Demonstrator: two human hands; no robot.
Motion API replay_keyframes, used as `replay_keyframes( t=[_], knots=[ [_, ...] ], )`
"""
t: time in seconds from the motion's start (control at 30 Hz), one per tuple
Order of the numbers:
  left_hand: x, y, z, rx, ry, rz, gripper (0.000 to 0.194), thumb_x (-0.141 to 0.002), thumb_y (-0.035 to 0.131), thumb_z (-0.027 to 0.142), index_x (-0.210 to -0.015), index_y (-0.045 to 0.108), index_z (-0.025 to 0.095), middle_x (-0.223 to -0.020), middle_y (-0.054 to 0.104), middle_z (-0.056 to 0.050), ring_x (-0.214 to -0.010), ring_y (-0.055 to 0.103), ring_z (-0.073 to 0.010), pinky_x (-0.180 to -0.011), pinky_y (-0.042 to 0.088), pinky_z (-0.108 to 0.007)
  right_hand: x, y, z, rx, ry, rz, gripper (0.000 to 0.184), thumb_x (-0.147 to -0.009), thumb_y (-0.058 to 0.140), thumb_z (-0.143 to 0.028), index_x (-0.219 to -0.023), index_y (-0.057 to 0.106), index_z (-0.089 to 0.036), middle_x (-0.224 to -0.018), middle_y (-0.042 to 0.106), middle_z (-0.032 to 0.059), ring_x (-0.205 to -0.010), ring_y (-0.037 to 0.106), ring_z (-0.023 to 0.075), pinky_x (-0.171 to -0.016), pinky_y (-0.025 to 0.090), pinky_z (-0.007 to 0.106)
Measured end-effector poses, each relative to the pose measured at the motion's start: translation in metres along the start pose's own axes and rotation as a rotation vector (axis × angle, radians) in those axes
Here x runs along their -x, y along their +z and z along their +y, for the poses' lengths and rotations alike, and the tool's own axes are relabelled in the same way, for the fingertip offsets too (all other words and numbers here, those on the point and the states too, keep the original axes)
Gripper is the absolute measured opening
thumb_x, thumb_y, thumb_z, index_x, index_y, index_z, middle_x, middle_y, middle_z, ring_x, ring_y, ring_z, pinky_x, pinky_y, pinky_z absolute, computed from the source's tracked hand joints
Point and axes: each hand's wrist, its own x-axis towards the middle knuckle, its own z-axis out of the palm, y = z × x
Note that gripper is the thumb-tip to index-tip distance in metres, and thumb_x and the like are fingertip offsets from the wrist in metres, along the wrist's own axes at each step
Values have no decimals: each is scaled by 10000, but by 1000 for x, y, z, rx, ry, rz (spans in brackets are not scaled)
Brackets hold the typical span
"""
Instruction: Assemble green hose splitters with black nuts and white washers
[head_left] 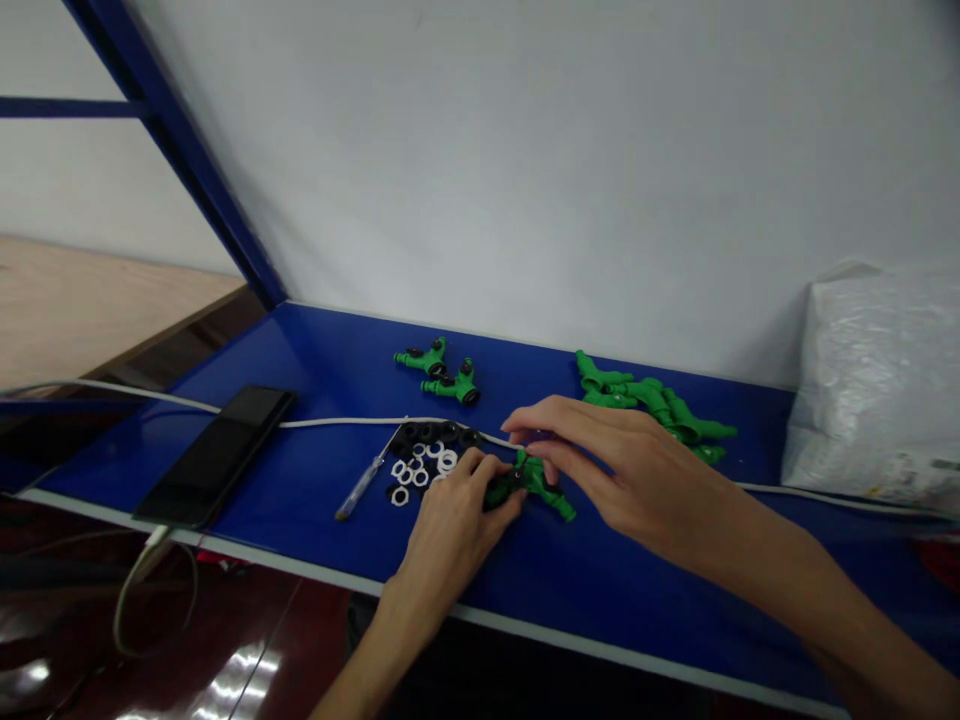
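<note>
My left hand (pixel 454 525) is closed around one end of a green plastic hose fitting (pixel 534 485) that lies on the blue tabletop (pixel 315 350). My right hand (pixel 600 455) reaches in from the right and pinches the same fitting from above with curled fingers. Just left of the hands lies a small heap of black and white rings (pixel 424 460). A thin clear-handled tool (pixel 364 485) rests beside the rings.
Two finished green fittings (pixel 442 372) lie further back, and a pile of several green fittings (pixel 652 405) sits at back right. A dark phone (pixel 217 452) lies at left with a white cable (pixel 330 421) across the table. A white plastic bag (pixel 877 390) stands at far right.
</note>
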Motion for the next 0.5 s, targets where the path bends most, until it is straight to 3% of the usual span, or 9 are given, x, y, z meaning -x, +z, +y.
replay_keyframes(
  t=[0.1, 0.23, 0.4, 0.5],
  knots=[
    [0, 0, -1, -29, 11, 17, 179, -943, 672, 333, -1095, 683, 240, -1017, 675, -19, -804, 711, -193, -732, 550, -306, -1, 7, 3, -47, 17, 86, 176, -1020, 558, -136, -1158, 663, -164, -1050, 767, 55, -905, 746, 149, -869, 586, 255],
    [-1, 1, 0, -40, 21, 37, 146, -950, 656, 342, -1036, 685, 228, -966, 675, -17, -743, 692, -179, -698, 538, -302, 1, 12, 4, -65, -2, 145, 188, -1026, 558, -158, -1148, 701, -167, -1068, 758, 61, -932, 733, 151, -868, 589, 260],
    [-3, -3, 4, -18, 1, 7, 148, -940, 672, 315, -1059, 688, 228, -999, 675, -9, -700, 659, -144, -686, 529, -288, 6, 6, 3, -85, 9, 75, 422, -1020, 458, -68, -1410, 589, -161, -1291, 712, 81, -1105, 700, 156, -967, 569, 274],
    [-4, -4, 5, -17, 5, 4, 138, -933, 683, 299, -1048, 685, 222, -990, 673, -5, -704, 651, -145, -684, 523, -291, 7, 4, 5, -75, 9, 83, 398, -1025, 462, -62, -1393, 595, -140, -1221, 735, 60, -1038, 711, 124, -925, 564, 218]
  ],
)
